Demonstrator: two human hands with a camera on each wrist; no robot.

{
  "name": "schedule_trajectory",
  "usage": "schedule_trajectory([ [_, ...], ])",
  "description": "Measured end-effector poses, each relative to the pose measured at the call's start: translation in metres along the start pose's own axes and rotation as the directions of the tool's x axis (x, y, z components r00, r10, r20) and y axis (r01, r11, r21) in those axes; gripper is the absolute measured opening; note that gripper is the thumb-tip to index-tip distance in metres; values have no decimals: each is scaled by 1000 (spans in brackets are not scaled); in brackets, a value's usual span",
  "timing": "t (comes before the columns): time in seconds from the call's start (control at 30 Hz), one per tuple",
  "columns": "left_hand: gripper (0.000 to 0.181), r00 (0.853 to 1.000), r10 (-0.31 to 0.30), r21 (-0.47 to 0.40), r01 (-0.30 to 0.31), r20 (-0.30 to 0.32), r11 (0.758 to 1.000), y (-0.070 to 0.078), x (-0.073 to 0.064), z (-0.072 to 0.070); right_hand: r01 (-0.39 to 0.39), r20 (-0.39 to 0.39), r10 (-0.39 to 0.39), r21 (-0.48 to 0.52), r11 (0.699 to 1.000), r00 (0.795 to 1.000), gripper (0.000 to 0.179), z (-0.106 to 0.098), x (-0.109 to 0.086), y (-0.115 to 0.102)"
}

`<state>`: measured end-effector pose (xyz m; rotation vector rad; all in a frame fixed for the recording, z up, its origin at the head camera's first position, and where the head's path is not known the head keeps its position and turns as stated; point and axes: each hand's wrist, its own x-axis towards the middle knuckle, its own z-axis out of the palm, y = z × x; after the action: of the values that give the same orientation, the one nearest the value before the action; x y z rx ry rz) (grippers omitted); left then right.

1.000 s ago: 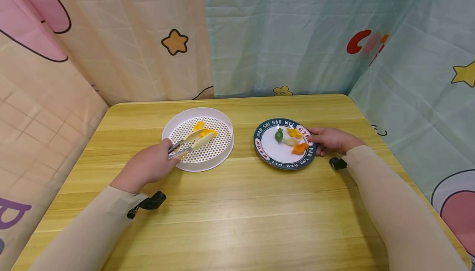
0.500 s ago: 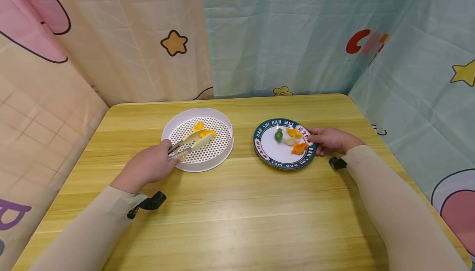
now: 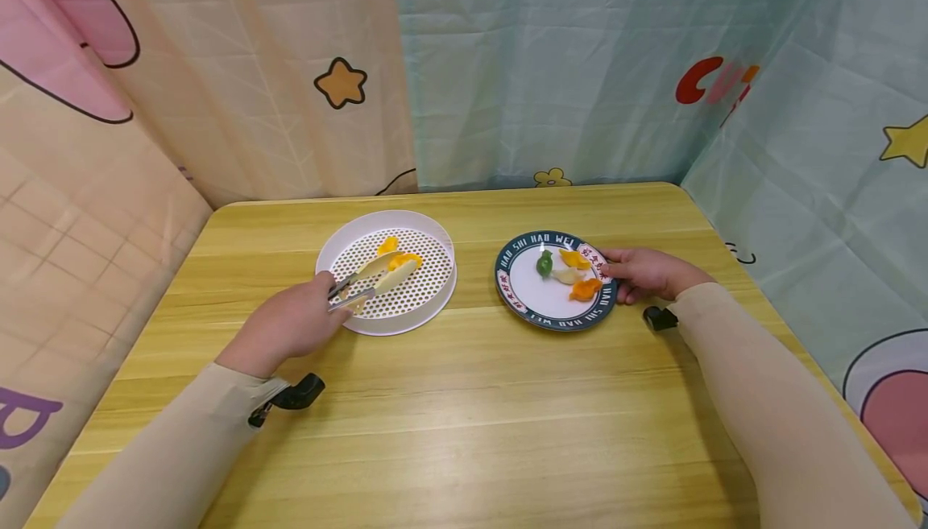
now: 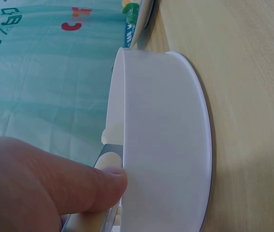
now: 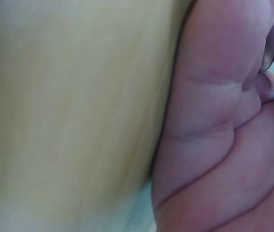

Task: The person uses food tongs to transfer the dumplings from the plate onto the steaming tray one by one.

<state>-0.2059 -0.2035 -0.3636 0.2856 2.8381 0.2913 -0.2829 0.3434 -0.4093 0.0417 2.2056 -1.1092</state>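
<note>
In the head view my left hand [image 3: 290, 324] grips a pair of tongs [image 3: 395, 277] with metal handles and cream tips. Those tips reach over a round white perforated steamer basket [image 3: 431, 313]. One yellow dumpling-shaped piece [image 3: 408, 258] lies at the tips; whether they pinch it I cannot tell. A second yellow piece [image 3: 387, 245] is farther back in the basket. My right hand [image 3: 648, 273] holds the right rim of a dark-rimmed plate [image 3: 536, 303]. On it sit a green [image 3: 544, 264], a yellow [image 3: 575, 259], a cream [image 3: 567, 276] and an orange dumpling [image 3: 585, 290].
Both vessels stand on a wooden table [image 3: 464, 424], apart from each other. Printed curtains [image 3: 580, 70] enclose the back and sides. In the left wrist view the basket's wall [image 4: 165, 130] rises close beside my thumb [image 4: 103, 186].
</note>
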Motion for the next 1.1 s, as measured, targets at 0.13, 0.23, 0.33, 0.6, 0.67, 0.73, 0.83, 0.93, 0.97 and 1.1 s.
schedule_trajectory([
  [0.13, 60, 1000, -5, 5, 5, -2, 1000, 0, -1, 0, 0, 1, 0, 6, 1000, 1000, 68, 0, 0, 0],
  [0.23, 61, 1000, -6, 3, 6, -6, 1000, 0, -2, 0, -1, 0, 1, 10, 1000, 1000, 68, 1, 0, 0],
  [0.33, 60, 1000, -13, -12, 13, -21, 1000, 1, -5, -1, -1, -3, 1, 8, 1000, 1000, 69, 1, -1, 0],
  [0.6, 57, 997, 17, -77, -23, -76, 997, 19, -14, -6, 1, -8, -1, 10, 1000, 1000, 69, -1, 1, 3],
  [0.67, 56, 994, 46, -85, -54, -94, 995, 29, -16, -5, 0, -9, 0, 9, 1000, 1000, 69, -2, 1, 3],
  [0.73, 53, 990, 86, -93, -96, -108, 991, 41, -17, -2, 0, -9, 1, 7, 1000, 1000, 69, -2, 1, 3],
  [0.83, 46, 981, 156, -118, -169, -112, 979, 63, -14, 6, -2, -7, 2, 7, 1000, 1000, 69, -2, 1, 2],
  [0.93, 42, 975, 204, -156, -215, -86, 964, 88, -8, 18, -3, -5, 3, 2, 1000, 1000, 70, -2, 1, 2],
  [0.97, 42, 974, 214, -165, -223, -74, 961, 96, -6, 21, -2, -5, 2, 1, 1000, 1000, 70, -2, 1, 2],
  [1.1, 42, 970, 242, -193, -240, -16, 951, 126, 4, 35, 3, -12, -3, -11, 1000, 1000, 70, -1, 1, 2],
])
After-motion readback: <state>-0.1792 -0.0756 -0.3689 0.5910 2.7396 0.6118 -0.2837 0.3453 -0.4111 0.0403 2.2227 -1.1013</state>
